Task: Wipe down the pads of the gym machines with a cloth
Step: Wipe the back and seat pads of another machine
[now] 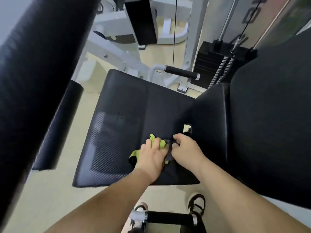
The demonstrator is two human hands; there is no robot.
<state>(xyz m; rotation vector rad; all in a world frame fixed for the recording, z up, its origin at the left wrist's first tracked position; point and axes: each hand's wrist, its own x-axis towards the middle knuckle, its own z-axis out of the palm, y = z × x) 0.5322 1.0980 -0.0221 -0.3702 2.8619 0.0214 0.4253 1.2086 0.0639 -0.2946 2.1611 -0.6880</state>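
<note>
A black seat pad point(121, 125) of a gym machine fills the middle of the view, with a black back pad point(262, 118) rising at its right. A lime-green cloth point(155, 142) with a dark part lies on the seat pad near the gap to the back pad. My left hand point(149, 157) lies on top of the cloth, fingers spread over it. Beside it, my right hand point(184, 148) pinches the dark part of the cloth with curled fingers. Most of the cloth is hidden under both hands.
A long black pad point(38, 68) slants down the left side. Two black handles point(181, 72) point(168, 217) stick out beyond and before the seat. A weight stack point(212, 68) with cables stands at the back right. My shoes point(196, 204) are on the beige floor.
</note>
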